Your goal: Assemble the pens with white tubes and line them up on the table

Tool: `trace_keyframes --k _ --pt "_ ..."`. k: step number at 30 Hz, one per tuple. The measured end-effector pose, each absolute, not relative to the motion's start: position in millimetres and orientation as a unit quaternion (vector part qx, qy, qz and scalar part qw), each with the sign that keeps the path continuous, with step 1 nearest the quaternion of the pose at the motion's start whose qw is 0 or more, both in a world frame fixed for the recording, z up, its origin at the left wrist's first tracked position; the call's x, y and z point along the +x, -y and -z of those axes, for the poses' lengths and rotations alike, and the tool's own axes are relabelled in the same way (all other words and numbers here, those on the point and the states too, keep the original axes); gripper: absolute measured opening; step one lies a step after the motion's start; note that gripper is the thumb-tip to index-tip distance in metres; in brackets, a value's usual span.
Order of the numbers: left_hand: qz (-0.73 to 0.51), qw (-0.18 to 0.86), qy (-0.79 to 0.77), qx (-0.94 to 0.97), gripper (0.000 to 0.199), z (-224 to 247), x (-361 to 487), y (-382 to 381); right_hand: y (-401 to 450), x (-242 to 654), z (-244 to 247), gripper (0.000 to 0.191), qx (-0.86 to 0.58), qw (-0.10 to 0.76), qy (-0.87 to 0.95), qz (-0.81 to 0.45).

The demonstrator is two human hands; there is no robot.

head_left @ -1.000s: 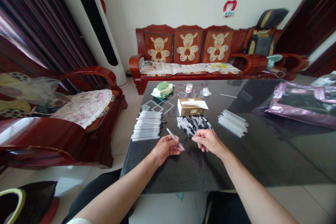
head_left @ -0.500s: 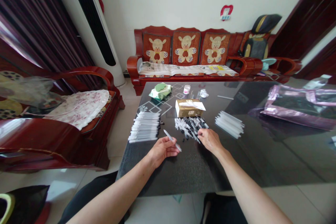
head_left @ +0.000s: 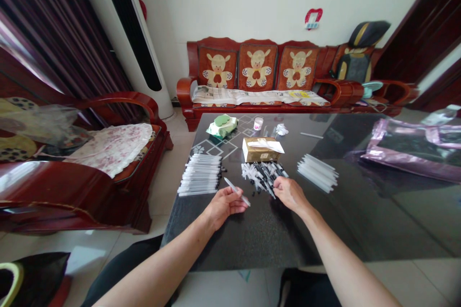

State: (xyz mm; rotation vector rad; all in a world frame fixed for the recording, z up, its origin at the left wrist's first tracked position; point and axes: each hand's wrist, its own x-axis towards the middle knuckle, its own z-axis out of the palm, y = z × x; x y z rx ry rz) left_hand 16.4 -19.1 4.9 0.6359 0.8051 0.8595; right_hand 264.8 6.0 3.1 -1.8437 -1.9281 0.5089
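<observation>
My left hand [head_left: 225,205] is closed on a slim whitish pen barrel [head_left: 230,183], held slantwise between thumb and fingers with its pointed end up and to the left. At the right edge of a loose pile of black and clear pen caps [head_left: 262,172], my right hand [head_left: 290,194] has its fingers pinched together; what they grip is hidden. Left of the pile lies a neat row of pens [head_left: 200,175] with dark ends. Over on the right is a stack of white translucent barrels [head_left: 317,172].
Behind the caps stands a gold tissue box [head_left: 261,154]. Farther back on the dark table [head_left: 252,244] are a green wipes pack [head_left: 221,127], a small cup [head_left: 258,123], crumpled tissue [head_left: 281,129] and a single thin stick [head_left: 311,135]. A purple-edged clear bag [head_left: 406,168] lies at right.
The view has shifted slightly, so everything sits a little farther right and lower. Both hands keep nearly the same pose and place on the table.
</observation>
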Motion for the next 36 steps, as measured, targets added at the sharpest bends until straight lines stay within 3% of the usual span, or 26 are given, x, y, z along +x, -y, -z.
trace_keyframes --k 4,7,36 --pt "-0.435 0.769 -0.375 0.28 0.017 -6.9 15.6 16.8 9.7 247.4 -13.9 0.014 -0.574 0.354 0.58 -0.457" --pt "-0.452 0.759 -0.38 0.274 0.018 -6.8 15.5 16.3 24.7 224.3 -18.3 0.022 -0.502 0.391 0.535 -0.557" --pt "-0.48 0.723 -0.377 0.324 0.024 -0.9 18.7 19.5 30.4 196.3 -11.1 0.016 -0.477 0.405 0.556 -0.547"
